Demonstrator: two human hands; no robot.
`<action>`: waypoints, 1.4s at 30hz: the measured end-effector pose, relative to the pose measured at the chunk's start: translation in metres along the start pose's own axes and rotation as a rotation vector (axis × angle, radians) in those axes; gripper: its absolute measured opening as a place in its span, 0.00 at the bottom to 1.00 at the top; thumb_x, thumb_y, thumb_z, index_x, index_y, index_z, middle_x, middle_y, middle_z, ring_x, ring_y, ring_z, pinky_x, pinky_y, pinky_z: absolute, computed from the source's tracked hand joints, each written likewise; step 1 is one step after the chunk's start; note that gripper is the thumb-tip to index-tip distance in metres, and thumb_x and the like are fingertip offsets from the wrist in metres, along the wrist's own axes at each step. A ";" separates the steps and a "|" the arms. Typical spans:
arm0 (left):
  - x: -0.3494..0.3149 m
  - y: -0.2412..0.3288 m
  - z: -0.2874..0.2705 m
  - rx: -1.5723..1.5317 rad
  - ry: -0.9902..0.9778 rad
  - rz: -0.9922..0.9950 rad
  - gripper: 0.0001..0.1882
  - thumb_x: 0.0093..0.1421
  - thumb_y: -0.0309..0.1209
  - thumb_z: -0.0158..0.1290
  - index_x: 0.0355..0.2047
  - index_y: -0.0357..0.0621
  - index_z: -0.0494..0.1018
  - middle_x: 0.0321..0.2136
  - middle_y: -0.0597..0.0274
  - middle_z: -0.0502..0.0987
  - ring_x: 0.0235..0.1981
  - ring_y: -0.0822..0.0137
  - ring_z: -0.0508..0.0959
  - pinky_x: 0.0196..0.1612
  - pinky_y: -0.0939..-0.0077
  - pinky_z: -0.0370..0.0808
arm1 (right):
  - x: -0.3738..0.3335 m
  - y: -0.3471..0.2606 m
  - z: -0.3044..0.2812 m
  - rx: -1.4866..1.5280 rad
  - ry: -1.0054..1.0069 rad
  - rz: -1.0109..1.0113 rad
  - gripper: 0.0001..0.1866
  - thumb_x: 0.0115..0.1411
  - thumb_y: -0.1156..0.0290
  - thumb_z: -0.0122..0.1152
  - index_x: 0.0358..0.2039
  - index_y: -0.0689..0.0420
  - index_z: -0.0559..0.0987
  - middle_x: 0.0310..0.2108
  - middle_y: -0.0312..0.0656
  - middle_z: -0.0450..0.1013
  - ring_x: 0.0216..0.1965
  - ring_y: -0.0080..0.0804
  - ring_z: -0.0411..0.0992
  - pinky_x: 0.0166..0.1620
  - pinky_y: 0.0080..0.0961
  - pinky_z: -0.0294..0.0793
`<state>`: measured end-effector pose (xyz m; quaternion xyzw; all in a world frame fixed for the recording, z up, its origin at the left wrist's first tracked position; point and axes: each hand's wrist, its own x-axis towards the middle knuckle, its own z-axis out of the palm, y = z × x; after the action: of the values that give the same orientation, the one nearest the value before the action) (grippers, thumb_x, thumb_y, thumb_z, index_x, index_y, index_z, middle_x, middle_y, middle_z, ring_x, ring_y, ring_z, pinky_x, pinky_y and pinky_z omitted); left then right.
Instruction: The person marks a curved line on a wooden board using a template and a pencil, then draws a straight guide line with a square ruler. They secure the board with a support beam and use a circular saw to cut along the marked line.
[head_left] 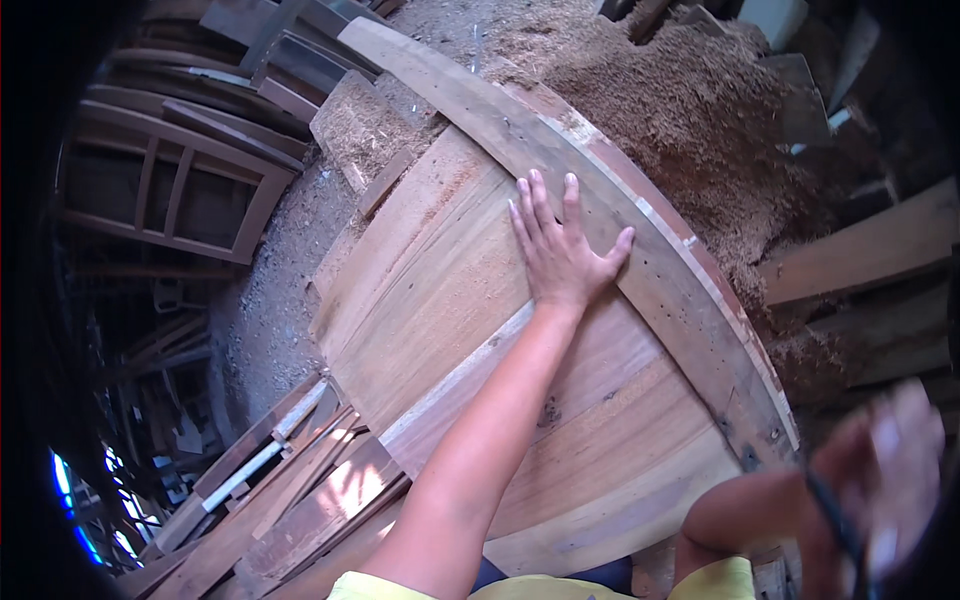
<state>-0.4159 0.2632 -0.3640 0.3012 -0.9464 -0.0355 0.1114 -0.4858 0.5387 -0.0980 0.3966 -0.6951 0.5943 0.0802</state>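
My left hand (558, 245) lies flat with fingers spread on a wide panel of joined wooden planks (450, 300), its fingertips against a long darker plank (640, 240) that runs along the panel's far right edge. My right hand (885, 480) is blurred at the lower right, closed around a thin dark stick-like object (835, 520), possibly a pencil; it hovers beyond the plank's near end.
A big heap of sawdust (690, 110) lies behind the plank. Wooden frames (180, 180) lean at the left. Loose boards and offcuts (290, 480) are stacked at the lower left, more planks (860, 250) at the right. The ground (270, 300) is dusty.
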 end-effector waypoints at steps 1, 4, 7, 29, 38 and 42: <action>0.005 0.018 0.003 -0.053 0.023 0.022 0.55 0.58 0.70 0.56 0.74 0.48 0.56 0.76 0.33 0.48 0.79 0.36 0.45 0.78 0.34 0.45 | 0.009 0.034 0.018 -0.248 0.055 -0.127 0.05 0.64 0.71 0.67 0.36 0.56 0.79 0.25 0.29 0.69 0.30 0.27 0.73 0.44 0.25 0.75; 0.002 0.007 0.002 -0.052 0.013 0.017 0.55 0.58 0.70 0.56 0.75 0.48 0.56 0.76 0.33 0.47 0.80 0.36 0.44 0.78 0.34 0.45 | 0.033 0.133 0.121 0.218 0.180 0.135 0.07 0.58 0.86 0.63 0.36 0.63 0.79 0.41 0.41 0.78 0.38 0.25 0.78 0.43 0.30 0.80; 0.003 0.008 0.000 -0.069 0.009 0.002 0.56 0.58 0.70 0.56 0.75 0.48 0.55 0.77 0.32 0.46 0.80 0.36 0.44 0.78 0.33 0.45 | 0.069 0.236 0.221 0.328 0.011 0.436 0.10 0.59 0.67 0.67 0.38 0.59 0.81 0.30 0.40 0.83 0.34 0.25 0.81 0.41 0.25 0.80; 0.003 0.007 0.000 -0.101 0.022 0.021 0.59 0.55 0.66 0.61 0.77 0.45 0.54 0.76 0.29 0.47 0.79 0.33 0.46 0.78 0.35 0.45 | 0.144 0.327 0.368 -0.056 -0.384 0.215 0.16 0.71 0.59 0.60 0.48 0.55 0.87 0.42 0.48 0.85 0.45 0.44 0.84 0.52 0.39 0.81; 0.003 0.011 0.003 -0.073 0.036 0.035 0.58 0.57 0.68 0.59 0.77 0.47 0.52 0.76 0.30 0.48 0.79 0.33 0.46 0.78 0.36 0.46 | 0.153 0.327 0.347 -0.053 -0.467 0.168 0.15 0.70 0.60 0.61 0.42 0.58 0.87 0.35 0.51 0.84 0.41 0.49 0.83 0.47 0.43 0.80; 0.001 0.007 0.002 -0.099 0.060 0.030 0.56 0.58 0.66 0.61 0.76 0.48 0.55 0.76 0.33 0.48 0.78 0.33 0.46 0.78 0.36 0.47 | 0.148 0.321 0.337 -0.061 -0.508 0.174 0.15 0.71 0.60 0.61 0.40 0.59 0.86 0.34 0.52 0.83 0.40 0.50 0.82 0.46 0.44 0.79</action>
<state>-0.4212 0.2678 -0.3652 0.2820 -0.9441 -0.0716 0.1550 -0.6718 0.1646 -0.3509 0.4691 -0.7420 0.4590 -0.1363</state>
